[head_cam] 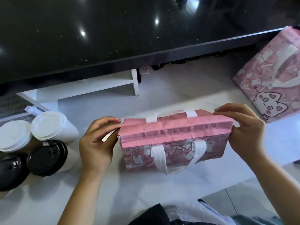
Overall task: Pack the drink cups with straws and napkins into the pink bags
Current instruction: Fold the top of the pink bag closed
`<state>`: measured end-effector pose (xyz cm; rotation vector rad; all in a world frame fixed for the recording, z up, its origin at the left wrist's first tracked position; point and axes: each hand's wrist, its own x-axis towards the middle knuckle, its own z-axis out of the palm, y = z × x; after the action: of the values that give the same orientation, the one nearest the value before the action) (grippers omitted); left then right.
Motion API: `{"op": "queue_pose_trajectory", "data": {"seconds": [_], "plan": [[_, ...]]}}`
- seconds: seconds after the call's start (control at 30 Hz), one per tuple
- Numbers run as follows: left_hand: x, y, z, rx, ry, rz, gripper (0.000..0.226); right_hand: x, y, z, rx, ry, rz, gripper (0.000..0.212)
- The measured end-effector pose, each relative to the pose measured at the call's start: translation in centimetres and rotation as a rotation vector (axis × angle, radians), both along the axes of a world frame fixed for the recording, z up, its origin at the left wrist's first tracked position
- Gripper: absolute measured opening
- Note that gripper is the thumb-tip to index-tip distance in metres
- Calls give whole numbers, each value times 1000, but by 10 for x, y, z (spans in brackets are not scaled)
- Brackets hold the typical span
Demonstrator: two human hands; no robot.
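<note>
**Folded top could skew or spring open**

The left hand (97,140) and right hand (243,132) each pinch one end of the pink bag (175,132), with fingers curled over its folded top. The bag stands between them on the white counter (162,98), and its contents are hidden. If the two pinches are uneven, the crease may skew or spring open. Four lidded cups (47,153) stand just outside the left hand, where a swinging wrist could topple them. A second pink bag (267,78) sits beyond the right hand.

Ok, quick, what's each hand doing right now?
Left hand: pinching the left end of the folded top of the pink bag.
Right hand: pinching the right end of the same fold.
</note>
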<state>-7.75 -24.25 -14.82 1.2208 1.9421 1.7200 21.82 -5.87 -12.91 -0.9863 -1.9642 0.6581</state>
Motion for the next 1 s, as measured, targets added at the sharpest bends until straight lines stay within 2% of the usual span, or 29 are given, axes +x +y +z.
{"op": "queue_pose_trajectory", "data": {"seconds": [0.13, 0.27, 0.33, 0.4, 0.47, 0.5, 0.57, 0.63, 0.73, 0.83, 0.93, 1.0], "plan": [[9, 6, -2, 50, -89, 80, 42, -4, -3, -6, -27, 73, -43, 37], [12, 12, 3, 23, -158, 92, 45, -3, -2, -10, -166, 144, -45, 43], [13, 13, 4, 0, -271, 90, 40, 0, -1, -6, -305, 236, -60, 35], [17, 10, 3, -7, -473, 100, 32, 4, -4, -1, -488, 372, -64, 24], [23, 2, 2, -33, -553, 91, 27, 10, -11, 3, -656, 446, -17, 18], [27, -3, 2, -50, -585, 68, 28, 14, -16, 5, -719, 458, 23, 18], [36, -17, 3, -44, -657, -30, 25, 20, -26, 6, -789, 461, 102, 34], [45, -28, 4, -60, -657, -101, 47, 21, -35, 10, -788, 465, 110, 45], [52, -33, 5, -70, -664, -54, 62, 17, -39, 20, -770, 496, 73, 29], [49, -27, 14, -25, -645, -23, 53, 10, -35, 31, -742, 473, 54, 24], [41, -14, 25, 6, -595, -24, 25, 6, -28, 38, -721, 439, 36, 22], [35, -6, 34, 11, -581, -42, 26, 4, -25, 45, -722, 451, 27, 23]]}}
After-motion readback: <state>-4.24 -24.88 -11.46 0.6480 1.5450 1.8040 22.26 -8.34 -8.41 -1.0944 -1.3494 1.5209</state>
